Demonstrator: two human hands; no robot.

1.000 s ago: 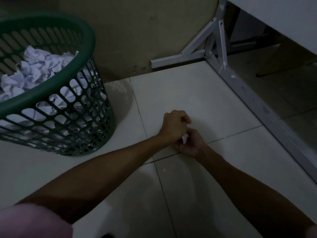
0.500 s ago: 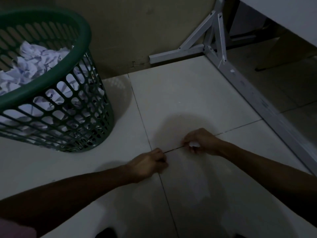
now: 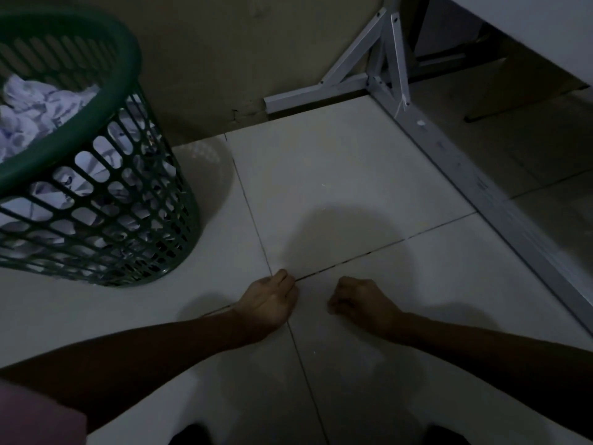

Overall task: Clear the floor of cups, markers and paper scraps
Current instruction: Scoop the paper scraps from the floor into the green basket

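Note:
On the pale tiled floor, both of my hands are low, near a crossing of grout lines. My left hand rests on the crossing with its fingers curled under; nothing shows in it. A little to its right, my right hand is a closed fist, which hides the small white paper scrap it was holding a moment ago. To the left stands a green lattice basket holding several crumpled white papers. No cup or marker is in view.
A white metal table frame runs along the floor at the right, with angled braces at the wall corner. A tabletop edge overhangs at the upper right. A dark wall closes the far side.
My hands were together over a white scrap, then moved apart and back toward me. My right hand has closed round the scrap, and my left has come down onto the grout crossing.

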